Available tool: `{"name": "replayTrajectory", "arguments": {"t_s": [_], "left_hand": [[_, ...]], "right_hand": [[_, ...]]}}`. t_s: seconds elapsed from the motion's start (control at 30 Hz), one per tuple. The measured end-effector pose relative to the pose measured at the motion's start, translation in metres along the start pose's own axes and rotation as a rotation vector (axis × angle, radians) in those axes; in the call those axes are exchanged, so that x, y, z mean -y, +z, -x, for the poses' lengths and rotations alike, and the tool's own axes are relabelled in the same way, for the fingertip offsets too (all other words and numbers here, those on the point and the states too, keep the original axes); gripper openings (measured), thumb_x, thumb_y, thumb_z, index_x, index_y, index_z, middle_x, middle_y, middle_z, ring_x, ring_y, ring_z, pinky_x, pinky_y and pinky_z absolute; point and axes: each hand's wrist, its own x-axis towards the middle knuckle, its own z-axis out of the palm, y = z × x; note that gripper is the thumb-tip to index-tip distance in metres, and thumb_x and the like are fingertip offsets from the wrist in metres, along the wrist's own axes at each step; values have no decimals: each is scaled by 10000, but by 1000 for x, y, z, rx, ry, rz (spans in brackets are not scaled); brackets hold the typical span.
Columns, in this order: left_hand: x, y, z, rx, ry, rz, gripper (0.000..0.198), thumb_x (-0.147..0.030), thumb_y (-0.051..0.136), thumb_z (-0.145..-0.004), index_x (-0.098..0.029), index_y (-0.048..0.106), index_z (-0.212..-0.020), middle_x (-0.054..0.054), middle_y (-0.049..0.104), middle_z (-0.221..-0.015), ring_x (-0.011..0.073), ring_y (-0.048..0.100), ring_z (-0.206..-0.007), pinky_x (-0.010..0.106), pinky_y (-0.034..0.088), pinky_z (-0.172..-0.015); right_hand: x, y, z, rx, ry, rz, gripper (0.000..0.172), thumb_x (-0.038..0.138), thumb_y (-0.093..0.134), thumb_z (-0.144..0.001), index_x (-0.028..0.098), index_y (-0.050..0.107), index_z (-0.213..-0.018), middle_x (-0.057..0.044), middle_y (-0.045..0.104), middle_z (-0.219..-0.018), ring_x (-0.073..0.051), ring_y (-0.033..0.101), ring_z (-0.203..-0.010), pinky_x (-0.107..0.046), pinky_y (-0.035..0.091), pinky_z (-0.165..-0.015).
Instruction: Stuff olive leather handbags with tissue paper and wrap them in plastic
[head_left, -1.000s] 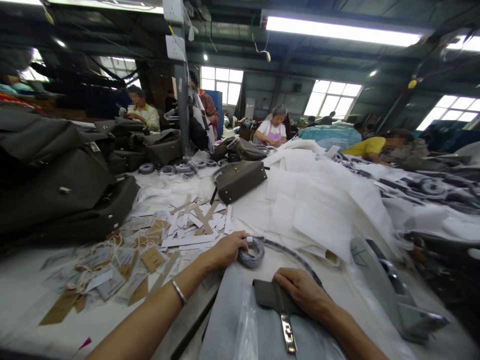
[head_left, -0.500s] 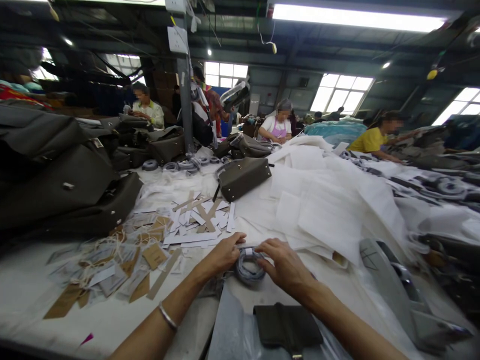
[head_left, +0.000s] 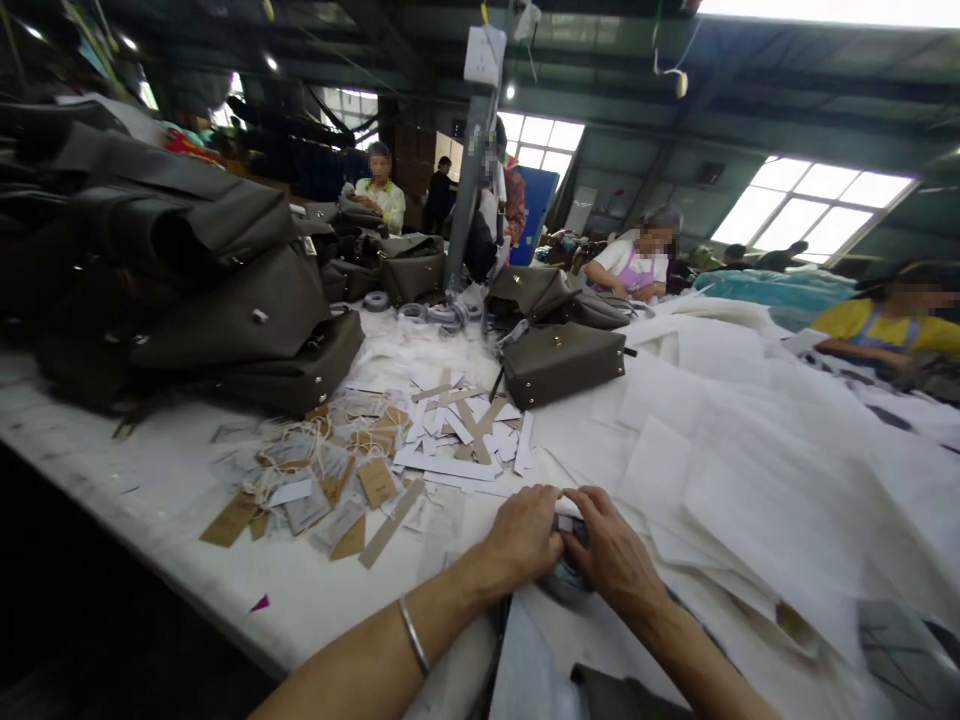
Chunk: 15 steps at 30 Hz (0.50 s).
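Note:
Both my hands are at a coiled grey strap wrapped in clear film [head_left: 566, 580], with a small white band on it, low in the middle of the head view. My left hand [head_left: 525, 530] grips its left side with curled fingers. From the right, my right hand [head_left: 611, 545] closes on the coil, thumb and fingers around its upper edge. The hands nearly meet over the top of the coil and cover much of it. Below them lies a dark flap piece [head_left: 630, 695], partly cut off by the frame's lower edge.
Brown and white tags with strings [head_left: 307, 490] and paper strips [head_left: 465, 430] lie left of my hands. Dark bags [head_left: 217, 290] are heaped at left; one bag [head_left: 566, 365] stands ahead. White foam sheets [head_left: 765, 480] spread to the right. Several co-workers sit farther back.
My view has swung left, so the scene sits farther right. My hands have drawn together, and the left one now grips the coil where it was beside it.

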Motion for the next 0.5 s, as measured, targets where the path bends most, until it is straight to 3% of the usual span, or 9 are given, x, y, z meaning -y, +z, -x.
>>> {"name": "replayTrajectory", "arguments": {"t_s": [0.07, 0.17, 0.27, 0.37, 0.43, 0.5], "left_hand": [[-2, 2, 2, 2, -2, -26, 481, -145, 531, -751, -163, 523, -1232, 103, 606, -1205, 245, 537, -1127, 350, 407, -1024], [-3, 2, 4, 14, 3, -49, 390, -172, 540, -762, -146, 557, -1151, 125, 602, -1162, 275, 535, -1103, 389, 428, -1000], [-1, 2, 5, 32, 2, -52, 314, -203, 560, -783, -136, 591, -1088, 143, 608, -1128, 301, 537, -1095, 428, 446, -983], [0, 5, 2, 55, -3, -29, 270, -187, 570, -818, -132, 612, -1079, 150, 620, -1119, 299, 542, -1103, 445, 447, -991], [1, 8, 1, 56, -23, 6, 256, -222, 586, -873, -140, 609, -1114, 134, 616, -1149, 286, 547, -1120, 463, 449, -995], [3, 12, 1, 42, -57, 71, 225, -304, 587, -929, -214, 616, -1134, 97, 601, -1206, 249, 559, -1124, 428, 470, -975]], "right_hand": [[2, -1, -5, 33, -4, 71, 368, 197, 610, -806, 209, 625, -1174, -117, 604, -1219, -283, 563, -1106, -398, 436, -915], [4, -4, -11, 176, 33, 137, 185, 236, 617, -809, 223, 699, -975, -82, 692, -1016, -273, 612, -1008, -376, 427, -857], [-1, -15, -20, 316, 121, 80, 181, 238, 611, -788, 227, 708, -941, -52, 718, -918, -232, 659, -870, -315, 441, -750], [0, -36, -35, 381, 120, -31, 222, 215, 637, -724, 235, 733, -924, -53, 742, -930, -249, 676, -887, -323, 464, -767], [18, -48, -49, 330, 91, -102, 208, 222, 609, -760, 238, 742, -919, -56, 749, -933, -244, 682, -885, -336, 478, -799], [54, -53, -63, 277, 8, -173, 195, 249, 555, -840, 243, 740, -904, -49, 747, -917, -220, 682, -850, -326, 490, -792]]}}
